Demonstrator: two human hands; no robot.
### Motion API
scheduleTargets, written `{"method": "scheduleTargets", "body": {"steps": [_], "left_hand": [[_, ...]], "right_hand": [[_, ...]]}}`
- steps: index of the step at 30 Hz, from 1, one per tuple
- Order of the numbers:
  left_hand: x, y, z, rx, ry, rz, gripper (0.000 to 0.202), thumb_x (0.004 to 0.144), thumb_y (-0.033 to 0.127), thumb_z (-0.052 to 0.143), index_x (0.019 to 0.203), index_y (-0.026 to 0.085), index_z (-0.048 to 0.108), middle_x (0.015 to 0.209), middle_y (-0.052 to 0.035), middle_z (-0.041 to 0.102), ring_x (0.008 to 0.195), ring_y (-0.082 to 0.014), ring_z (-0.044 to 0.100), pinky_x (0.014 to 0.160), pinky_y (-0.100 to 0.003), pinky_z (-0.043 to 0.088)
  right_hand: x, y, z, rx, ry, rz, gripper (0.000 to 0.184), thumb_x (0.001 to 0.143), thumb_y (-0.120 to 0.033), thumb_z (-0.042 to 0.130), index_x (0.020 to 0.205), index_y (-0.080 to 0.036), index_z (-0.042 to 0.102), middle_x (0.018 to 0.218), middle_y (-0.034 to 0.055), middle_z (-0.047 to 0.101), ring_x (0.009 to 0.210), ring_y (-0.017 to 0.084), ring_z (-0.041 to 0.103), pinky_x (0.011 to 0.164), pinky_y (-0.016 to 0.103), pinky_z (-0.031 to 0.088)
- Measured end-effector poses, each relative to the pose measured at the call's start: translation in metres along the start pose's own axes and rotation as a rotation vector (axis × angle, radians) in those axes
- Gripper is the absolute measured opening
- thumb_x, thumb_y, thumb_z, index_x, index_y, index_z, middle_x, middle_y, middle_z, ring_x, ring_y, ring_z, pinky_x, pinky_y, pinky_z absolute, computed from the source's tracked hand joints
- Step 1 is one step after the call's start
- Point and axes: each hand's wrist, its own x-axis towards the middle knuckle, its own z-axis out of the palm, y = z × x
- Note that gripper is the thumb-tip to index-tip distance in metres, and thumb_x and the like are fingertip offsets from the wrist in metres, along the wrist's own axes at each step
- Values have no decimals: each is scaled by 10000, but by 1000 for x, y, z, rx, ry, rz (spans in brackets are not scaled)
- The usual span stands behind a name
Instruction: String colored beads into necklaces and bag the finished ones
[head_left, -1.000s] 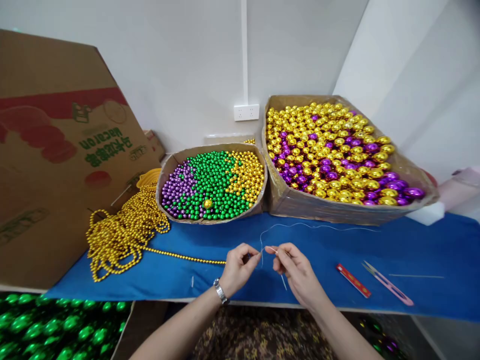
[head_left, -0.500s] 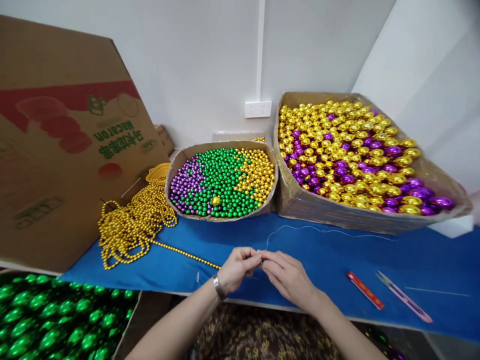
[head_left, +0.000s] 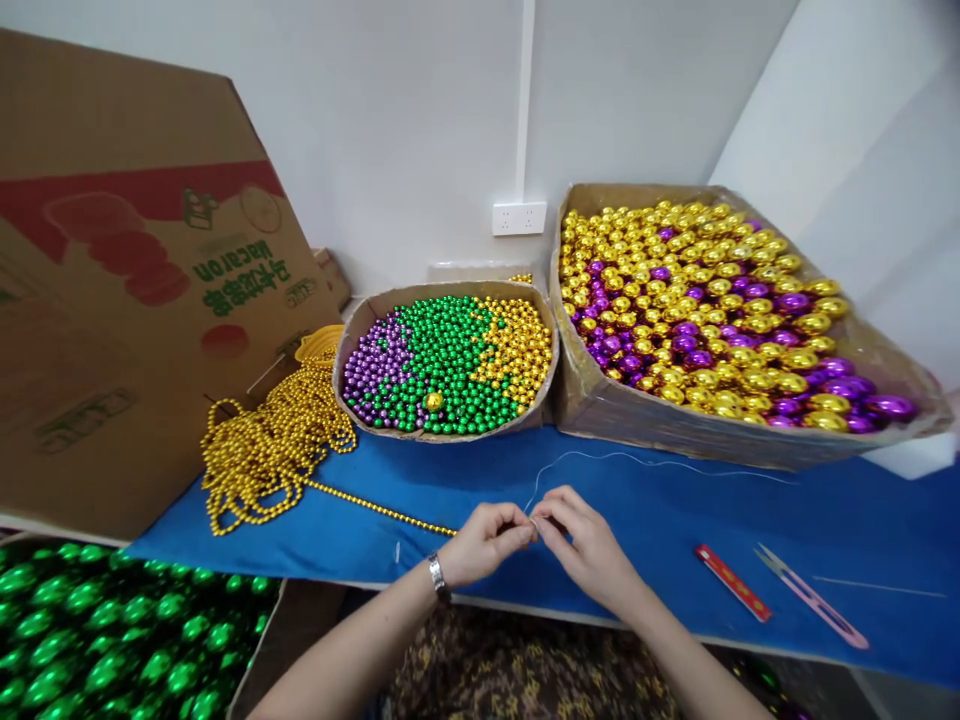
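Observation:
My left hand [head_left: 486,545], with a metal watch band at its wrist, is pinched closed in front of my body. A gold bead strand [head_left: 382,510] runs from the left into this hand, and its end is hidden there. Fingertip to fingertip with it, my right hand [head_left: 583,548] is also pinched. A thin clear thread [head_left: 570,455] rises from between the fingertips and curves away rightward over the blue cloth. What exactly lies between the fingertips is too small to make out.
A heap of gold bead strands [head_left: 274,445] lies left, beside a large carton [head_left: 135,400]. Behind stand a box of small beads [head_left: 442,350] and a box of larger gold and purple beads [head_left: 697,320]. A red packet [head_left: 731,582] and pink thread snips [head_left: 814,597] lie right. Green beads [head_left: 112,630] fill the lower left.
The fingers have shifted slightly, with the right fingers now more bent and raised at the pinch. Both hands have moved a little to the right. The view has shifted slightly.

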Motion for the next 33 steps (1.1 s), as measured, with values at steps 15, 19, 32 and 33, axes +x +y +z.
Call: {"method": "scheduleTargets", "body": {"steps": [15,19,32,33], "left_hand": [[3,-6,12,106,184,111,262,854,363,517,841,137,648,761,-32,612,715,-138,530,684,-243,410],[0,-2,12,337,203,258,245,892,293,456,898,155,658,794,-49,616,749,-146,551,699,-247,420],[5,-8,18,235,250,108,281,873,367,474,774,148,621,691,-14,577,651,-129,502,615,-236,384],[5,-8,18,180,238,84,289,870,381,475,772,146,613,679,-6,570,635,-124,492,600,-230,378]], "right_hand": [[-21,-11,20,-329,297,-11,182,901,-223,503,951,-190,674,863,58,670,742,139,611,716,260,425],[-20,-9,23,-311,292,36,211,926,-241,455,941,-188,658,855,49,670,739,134,616,716,254,431],[-9,-10,25,306,284,373,172,860,-287,508,749,-189,597,707,30,569,619,134,534,577,247,410],[-7,-9,22,413,285,405,201,864,-330,498,738,-193,575,677,12,551,574,123,513,533,238,407]]}}
